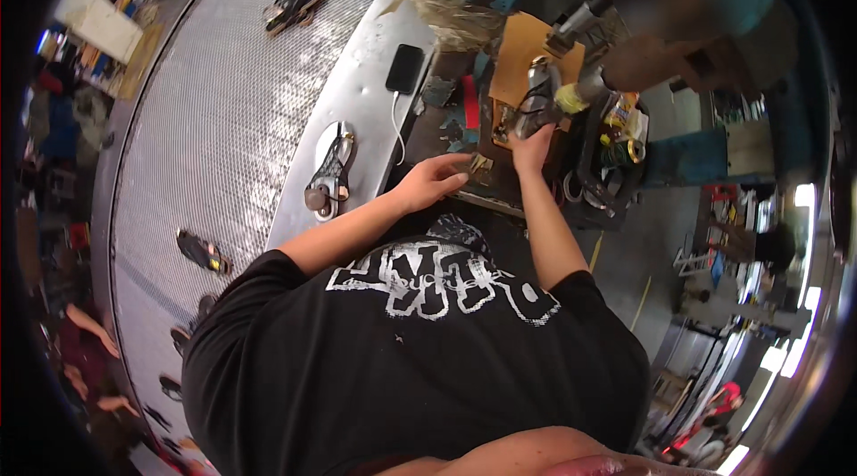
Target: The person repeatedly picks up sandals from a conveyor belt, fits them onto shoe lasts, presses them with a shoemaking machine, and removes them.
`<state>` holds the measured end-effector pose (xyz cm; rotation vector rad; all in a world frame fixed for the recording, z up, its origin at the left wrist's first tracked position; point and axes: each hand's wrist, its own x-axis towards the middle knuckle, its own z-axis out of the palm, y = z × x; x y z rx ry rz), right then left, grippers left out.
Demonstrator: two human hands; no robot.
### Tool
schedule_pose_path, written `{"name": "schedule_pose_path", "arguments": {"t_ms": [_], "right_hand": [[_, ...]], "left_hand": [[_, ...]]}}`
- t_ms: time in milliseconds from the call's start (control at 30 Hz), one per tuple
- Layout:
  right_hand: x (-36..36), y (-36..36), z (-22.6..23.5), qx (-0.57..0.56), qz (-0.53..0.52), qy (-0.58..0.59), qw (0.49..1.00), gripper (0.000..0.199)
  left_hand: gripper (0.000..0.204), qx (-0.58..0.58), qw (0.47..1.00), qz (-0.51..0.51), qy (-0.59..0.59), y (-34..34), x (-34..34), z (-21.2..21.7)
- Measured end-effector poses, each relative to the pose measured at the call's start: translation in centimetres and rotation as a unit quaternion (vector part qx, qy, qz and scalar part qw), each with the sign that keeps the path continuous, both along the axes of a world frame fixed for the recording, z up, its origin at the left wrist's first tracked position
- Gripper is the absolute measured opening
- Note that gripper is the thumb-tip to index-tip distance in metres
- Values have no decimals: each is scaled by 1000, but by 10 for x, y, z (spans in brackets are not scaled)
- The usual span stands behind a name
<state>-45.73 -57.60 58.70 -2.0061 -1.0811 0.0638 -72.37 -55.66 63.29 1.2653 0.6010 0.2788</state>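
Note:
My right hand (532,147) reaches to the machine's bench and is closed around the near end of a dark strappy sandal upper on a shiny shoe last (538,96). The last lies lengthwise under the machine head, beside a tan board (518,52). My left hand (435,181) is at the bench's near left edge, its fingers stretched out and holding nothing I can see. Just past its fingertips lie small tan scraps (482,163). A similar black upper on a silver last (333,168) rests on the metal ledge to my left.
A phone (405,69) with a white cable lies on the metal ledge (299,199). Beyond it, a mesh conveyor (201,128) carries several dark sandals. The blue-green machine (705,3) overhangs the bench at right. A dark tray (616,150) holds tape rolls. Another person's arm (92,329) shows far left.

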Motion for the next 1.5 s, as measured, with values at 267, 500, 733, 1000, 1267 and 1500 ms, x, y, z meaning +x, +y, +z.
{"name": "schedule_pose_path", "arguments": {"t_ms": [267, 500, 733, 1000, 1267, 1500], "right_hand": [[44, 11, 0, -25, -8, -165, 986, 71], [48, 35, 9, -65, -54, -127, 988, 66], [43, 26, 3, -129, -97, -165, 973, 76], [33, 23, -28, -141, -93, -121, 978, 70], [-55, -66, -16, 25, 135, 37, 990, 46], [-269, -47, 70, 36, 252, 389, 885, 36]], "left_hand": [[34, 111, 825, 528, 167, -64, -224, -71], [55, 11, 260, 849, 459, -211, -537, -156], [100, -390, 59, 823, 408, -266, -653, -155], [78, -361, 105, 876, 304, -367, -703, -221], [23, -106, 342, 894, -268, -251, -631, -139], [42, -403, 814, 225, -354, -86, -237, -19]]}}
